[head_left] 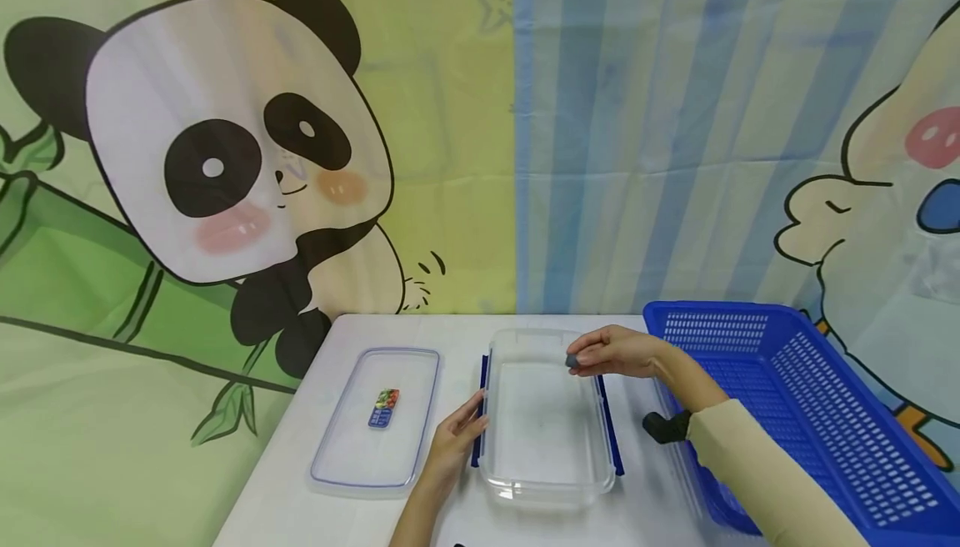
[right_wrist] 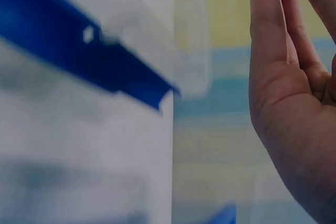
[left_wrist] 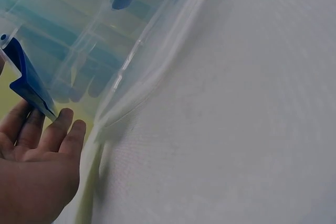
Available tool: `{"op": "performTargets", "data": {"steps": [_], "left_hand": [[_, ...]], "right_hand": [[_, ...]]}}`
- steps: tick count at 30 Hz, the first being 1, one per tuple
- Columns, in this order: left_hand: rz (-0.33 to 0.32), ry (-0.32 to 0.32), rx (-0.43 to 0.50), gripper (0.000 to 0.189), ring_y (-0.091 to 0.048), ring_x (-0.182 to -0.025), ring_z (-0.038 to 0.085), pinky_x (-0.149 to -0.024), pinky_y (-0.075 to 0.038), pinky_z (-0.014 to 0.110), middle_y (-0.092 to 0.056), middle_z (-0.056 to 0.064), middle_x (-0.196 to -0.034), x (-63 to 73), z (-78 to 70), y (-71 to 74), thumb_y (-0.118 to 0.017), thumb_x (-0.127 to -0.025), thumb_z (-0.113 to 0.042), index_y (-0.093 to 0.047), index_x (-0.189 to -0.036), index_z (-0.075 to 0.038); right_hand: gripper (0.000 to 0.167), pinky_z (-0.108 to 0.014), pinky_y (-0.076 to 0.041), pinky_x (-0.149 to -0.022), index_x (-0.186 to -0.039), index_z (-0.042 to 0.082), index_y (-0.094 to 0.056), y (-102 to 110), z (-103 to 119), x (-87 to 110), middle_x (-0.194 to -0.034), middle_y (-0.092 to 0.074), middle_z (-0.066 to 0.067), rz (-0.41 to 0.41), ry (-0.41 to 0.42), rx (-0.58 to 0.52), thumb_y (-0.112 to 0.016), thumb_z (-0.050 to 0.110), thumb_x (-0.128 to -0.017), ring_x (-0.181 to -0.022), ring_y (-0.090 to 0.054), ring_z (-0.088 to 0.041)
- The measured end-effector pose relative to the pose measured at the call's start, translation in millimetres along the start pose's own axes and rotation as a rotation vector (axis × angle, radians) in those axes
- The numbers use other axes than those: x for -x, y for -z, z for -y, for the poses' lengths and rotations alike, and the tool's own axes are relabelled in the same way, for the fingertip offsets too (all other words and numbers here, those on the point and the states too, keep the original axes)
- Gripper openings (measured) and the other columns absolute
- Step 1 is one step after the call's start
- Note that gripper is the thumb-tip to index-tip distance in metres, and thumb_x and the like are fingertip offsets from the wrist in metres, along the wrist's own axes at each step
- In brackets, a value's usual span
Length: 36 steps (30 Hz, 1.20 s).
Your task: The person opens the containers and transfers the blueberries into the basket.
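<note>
A clear plastic food container (head_left: 551, 426) with blue side latches, the left latch (left_wrist: 29, 80) hanging down, stands lidless on the table. My left hand (head_left: 453, 439) rests against its left wall, its fingers (left_wrist: 62, 124) loosely bent at the latch. Over the container's far right corner, my right hand (head_left: 618, 353) pinches a small dark grey piece (head_left: 572, 360) between thumb and fingers; its exact kind cannot be made out. In the right wrist view the right palm (right_wrist: 289, 98) shows, with the fingertips cut off at the top.
To the left lies a clear lid (head_left: 360, 455) with a blue rim and a colourful label (head_left: 384, 408). A blue plastic basket (head_left: 847, 388) stands on the right, beyond the right forearm. Printed curtains (head_left: 450, 155) hang behind the white table (head_left: 285, 480).
</note>
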<state>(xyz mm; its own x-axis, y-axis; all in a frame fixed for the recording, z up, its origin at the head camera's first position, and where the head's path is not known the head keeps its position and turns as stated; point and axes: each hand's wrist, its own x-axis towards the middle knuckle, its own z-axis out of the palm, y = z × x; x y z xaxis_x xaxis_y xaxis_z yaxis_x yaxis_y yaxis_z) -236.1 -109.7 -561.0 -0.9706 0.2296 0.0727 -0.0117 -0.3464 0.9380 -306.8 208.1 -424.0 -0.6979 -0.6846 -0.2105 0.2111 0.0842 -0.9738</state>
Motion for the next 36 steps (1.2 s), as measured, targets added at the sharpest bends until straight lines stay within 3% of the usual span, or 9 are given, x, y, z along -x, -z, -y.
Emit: {"op": "performTargets", "data": {"steps": [9, 16, 24, 36], "left_hand": [[0.0, 0.01, -0.027, 0.057, -0.023, -0.135, 0.026, -0.103, -0.03, 0.021, -0.032, 0.011, -0.145, 1.6, -2.5, 2.2, -0.062, -0.087, -0.008, -0.038, -0.137, 0.0], [-0.01, 0.01, -0.027, 0.054, -0.023, -0.136, 0.025, -0.103, -0.03, 0.019, -0.033, 0.01, -0.145, 2.4, -3.6, 3.1, -0.06, -0.088, -0.004, -0.038, -0.137, 0.0], [-0.015, 0.016, -0.028, 0.052, -0.023, -0.136, 0.026, -0.102, -0.032, 0.019, -0.033, 0.01, -0.146, 1.9, -3.3, 2.6, -0.057, -0.089, -0.002, -0.038, -0.137, 0.001], [0.0, 0.026, -0.018, 0.055, -0.024, -0.135, 0.026, -0.102, -0.033, 0.02, -0.032, 0.011, -0.146, 0.2, 0.2, 0.1, -0.059, -0.088, -0.003, -0.037, -0.138, 0.001]], "right_hand": [[0.03, -0.034, -0.044, -0.097, -0.118, 0.006, -0.061, 77, -21, 86.4, -0.115, -0.061, -0.005, -0.081, 0.035, -0.003, -0.041, 0.0, -0.097, -0.108, -0.058, -0.018], [0.033, -0.043, -0.034, -0.103, -0.124, 0.001, -0.055, 121, -58, 148.0, -0.121, -0.059, -0.01, -0.118, 0.005, -0.115, -0.034, -0.001, -0.099, -0.112, -0.056, -0.019], [0.035, -0.027, -0.046, -0.094, -0.129, -0.005, -0.049, 140, -86, 167.7, -0.123, -0.057, -0.003, -0.099, -0.033, -0.027, -0.032, 0.003, -0.1, -0.11, -0.056, -0.013], [0.031, -0.038, -0.046, -0.095, -0.12, -0.004, -0.059, 141, -115, 178.9, -0.115, -0.062, -0.008, -0.207, -0.109, -0.162, -0.037, -0.002, -0.097, -0.106, -0.059, -0.021]]}}
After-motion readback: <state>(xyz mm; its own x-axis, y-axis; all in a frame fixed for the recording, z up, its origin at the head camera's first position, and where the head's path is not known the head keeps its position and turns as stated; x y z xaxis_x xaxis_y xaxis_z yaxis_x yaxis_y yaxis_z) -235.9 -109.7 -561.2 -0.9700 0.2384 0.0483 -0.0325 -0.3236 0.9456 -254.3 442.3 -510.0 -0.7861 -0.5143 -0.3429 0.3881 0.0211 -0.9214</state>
